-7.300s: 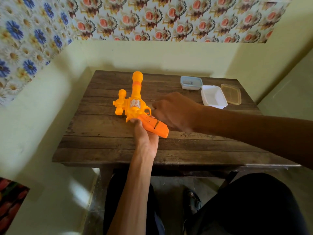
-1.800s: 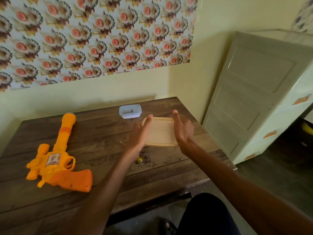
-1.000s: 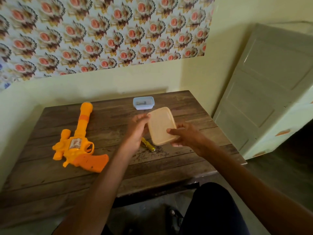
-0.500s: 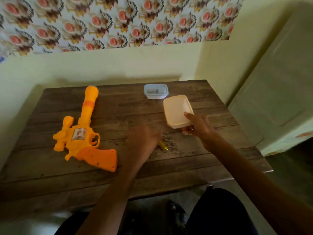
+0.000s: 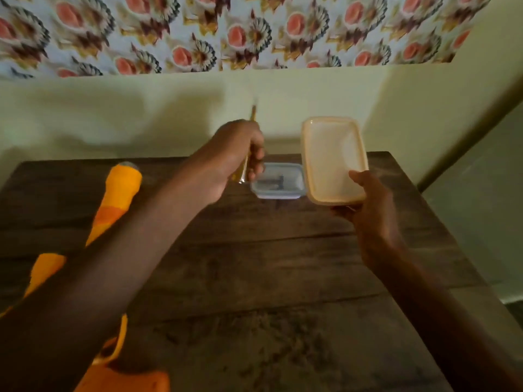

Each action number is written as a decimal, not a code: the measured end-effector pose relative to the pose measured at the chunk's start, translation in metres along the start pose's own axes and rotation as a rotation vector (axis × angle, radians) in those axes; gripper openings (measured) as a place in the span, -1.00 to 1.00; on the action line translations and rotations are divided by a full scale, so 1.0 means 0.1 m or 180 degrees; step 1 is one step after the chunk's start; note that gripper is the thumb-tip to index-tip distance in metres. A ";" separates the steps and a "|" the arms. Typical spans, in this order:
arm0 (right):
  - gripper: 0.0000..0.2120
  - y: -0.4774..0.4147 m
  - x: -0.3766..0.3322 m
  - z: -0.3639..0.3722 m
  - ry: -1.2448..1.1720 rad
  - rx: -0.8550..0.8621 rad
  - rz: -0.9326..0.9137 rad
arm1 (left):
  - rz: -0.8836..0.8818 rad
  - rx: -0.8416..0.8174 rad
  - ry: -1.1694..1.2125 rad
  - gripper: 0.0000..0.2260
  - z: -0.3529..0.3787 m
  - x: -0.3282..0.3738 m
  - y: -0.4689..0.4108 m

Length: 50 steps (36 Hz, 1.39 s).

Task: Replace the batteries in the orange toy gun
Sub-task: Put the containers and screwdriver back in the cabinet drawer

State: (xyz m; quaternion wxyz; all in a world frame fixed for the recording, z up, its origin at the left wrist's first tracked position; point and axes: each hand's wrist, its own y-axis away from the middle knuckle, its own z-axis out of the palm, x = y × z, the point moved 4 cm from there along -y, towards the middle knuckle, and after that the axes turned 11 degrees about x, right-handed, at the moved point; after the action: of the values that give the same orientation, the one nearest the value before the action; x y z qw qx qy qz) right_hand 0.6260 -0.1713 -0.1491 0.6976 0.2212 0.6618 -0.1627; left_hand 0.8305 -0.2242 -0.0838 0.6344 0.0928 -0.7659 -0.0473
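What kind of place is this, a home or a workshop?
Probably a room in a home: patterned wallpaper, a worn wooden table against the wall, and a small lidded plastic box on it.

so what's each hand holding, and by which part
Left hand grips a thin yellow blurred tool around its middle; right hand holds the beige rectangular plastic container by its near edge.

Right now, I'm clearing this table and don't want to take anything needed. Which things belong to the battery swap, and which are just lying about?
In the job: gun; yellow tool, thin and blurred, gripped by the left hand; beige box, held by the right hand.
Lying about: blue box, untouched, contents unclear; grit on the table.
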 end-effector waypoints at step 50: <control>-0.85 1.43 -3.75 -0.67 0.1015 -0.0279 0.0871 | -0.1701 0.0310 0.0346 -0.79 -0.87 2.78 2.38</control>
State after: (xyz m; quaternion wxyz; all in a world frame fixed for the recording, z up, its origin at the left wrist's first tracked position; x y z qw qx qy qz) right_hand 0.6161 -0.0394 0.2361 0.6087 0.3013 0.7340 -0.0004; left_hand 0.8472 -0.0437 0.2463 0.6344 0.3243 -0.6805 -0.1710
